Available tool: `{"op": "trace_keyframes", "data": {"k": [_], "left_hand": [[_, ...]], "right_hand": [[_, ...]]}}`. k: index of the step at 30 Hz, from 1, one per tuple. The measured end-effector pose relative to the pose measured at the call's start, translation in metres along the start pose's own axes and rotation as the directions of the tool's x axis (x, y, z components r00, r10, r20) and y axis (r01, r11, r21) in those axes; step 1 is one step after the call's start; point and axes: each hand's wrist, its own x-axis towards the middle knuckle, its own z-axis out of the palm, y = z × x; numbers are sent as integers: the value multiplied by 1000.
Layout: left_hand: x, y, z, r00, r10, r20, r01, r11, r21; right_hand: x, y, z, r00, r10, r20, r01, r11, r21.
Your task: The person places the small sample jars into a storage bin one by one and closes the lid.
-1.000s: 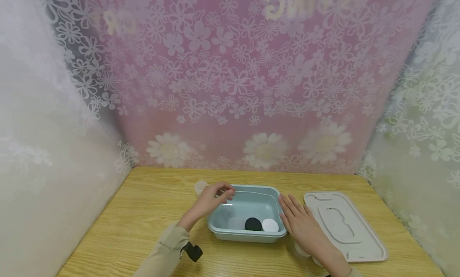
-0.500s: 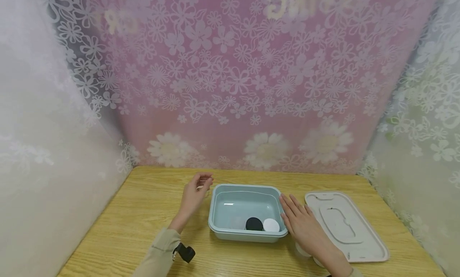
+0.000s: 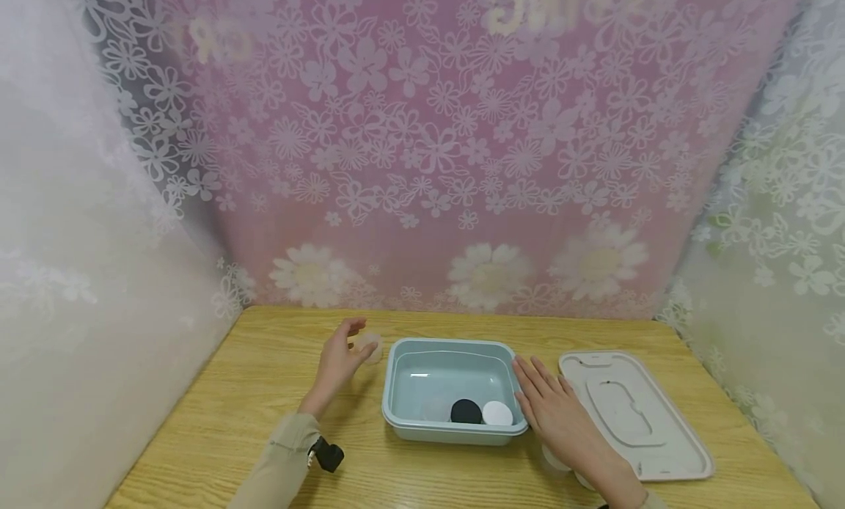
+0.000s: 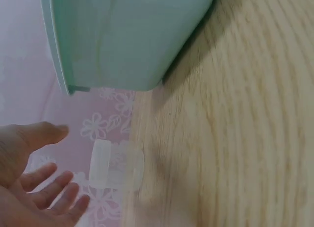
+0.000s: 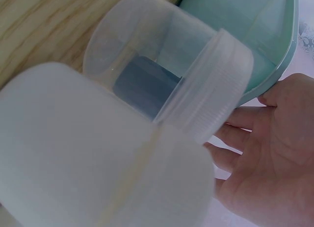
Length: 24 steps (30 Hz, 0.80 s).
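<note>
My left hand (image 3: 338,361) is just left of a small clear jar (image 3: 371,348) with a translucent lid, near the back of the table. In the left wrist view thumb and fingers are spread, and the jar (image 4: 117,165) stands beyond the fingertips, apart from them. My right hand (image 3: 553,408) rests with straight fingers against the right rim of a pale blue plastic tub (image 3: 455,434). Inside the tub, along its front wall, are a black-lidded jar (image 3: 466,411), a white-lidded jar (image 3: 497,414) and a faint translucent jar (image 3: 436,408).
A greyish-white lid (image 3: 680,428) lies flat at the right. Below my right forearm are a clear jar (image 5: 211,89) and a white jar (image 5: 93,148), mostly hidden in the head view. A flowered pink curtain (image 3: 422,164) hangs behind the wooden table (image 3: 264,392).
My left hand has moved from over the tub's left rim out to the left, to the clear jar, its fingers now wider apart. The right hand has stayed at the rim.
</note>
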Motion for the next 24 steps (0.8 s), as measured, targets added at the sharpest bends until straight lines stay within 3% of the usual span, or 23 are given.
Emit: {"op": "trace_keyframes", "data": {"k": [8,24], "left_hand": [[8,-14,3,991,-87,102,77,992,101],[11,-27,7,989,-105,107,99,993,59]], "right_hand": [[0,0,-1,1000,-1,5,1,1000,9],[0,1,1,1000,4,4,-4,1000,-8]]}}
